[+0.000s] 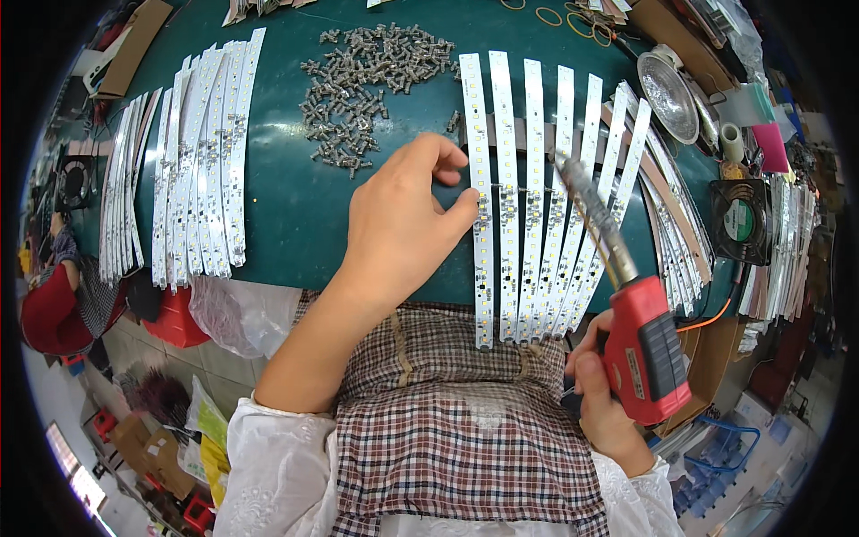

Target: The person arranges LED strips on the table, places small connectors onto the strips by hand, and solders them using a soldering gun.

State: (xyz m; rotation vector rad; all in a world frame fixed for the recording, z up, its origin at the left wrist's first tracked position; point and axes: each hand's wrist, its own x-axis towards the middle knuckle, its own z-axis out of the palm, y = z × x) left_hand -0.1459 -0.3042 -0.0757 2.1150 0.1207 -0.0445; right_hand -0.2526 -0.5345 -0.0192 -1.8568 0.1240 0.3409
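Several white LED circuit strips (481, 259) lie fanned side by side in front of me, with small yellowish LEDs and dark parts along them. My left hand (403, 201) is beside the leftmost strip, thumb and forefinger curved but apart. Its thumb tip reaches that strip's edge; whether it presses there I cannot tell. In my right hand (608, 412) is a red and black soldering gun (637, 358), gripped by its handle. The gun's metal barrel points up and away over the strips, its tip near the middle ones. A pile of small metal components (380, 80) lies beyond my left hand.
More LED strips (201, 152) are stacked on the green tabletop (277, 179) to the left, others (684, 242) to the right. At the back right stand a round metal dish (668, 94) and a black fan (741, 222). An orange cable (711, 318) runs beside the right stack.
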